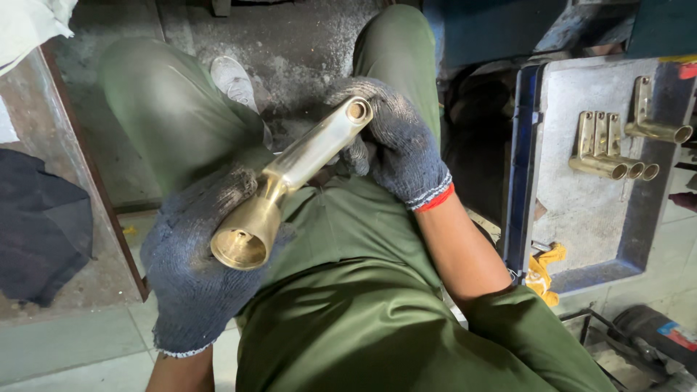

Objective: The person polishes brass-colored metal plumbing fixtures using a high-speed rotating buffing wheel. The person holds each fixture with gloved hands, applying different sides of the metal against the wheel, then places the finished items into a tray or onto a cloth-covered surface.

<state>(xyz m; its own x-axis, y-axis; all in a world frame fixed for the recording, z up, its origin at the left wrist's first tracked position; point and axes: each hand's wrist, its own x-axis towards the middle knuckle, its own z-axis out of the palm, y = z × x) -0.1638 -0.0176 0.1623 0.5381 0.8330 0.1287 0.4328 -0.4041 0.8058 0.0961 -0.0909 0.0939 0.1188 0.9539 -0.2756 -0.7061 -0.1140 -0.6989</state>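
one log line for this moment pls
left hand: grips wide end of brass faucet spout | right hand: holds narrow end | tray: four more brass parts

**Around my lap**

To my right sits a blue tray (524, 167) with a dusty grey floor. Three brass fittings (608, 149) lie side by side in it, a fourth (653, 116) just beyond them at the far right. A yellow rag (543, 270) hangs at the tray's near corner. My shoe (234, 80) shows far ahead on gritty concrete. A dark cloth (40, 229) lies left.
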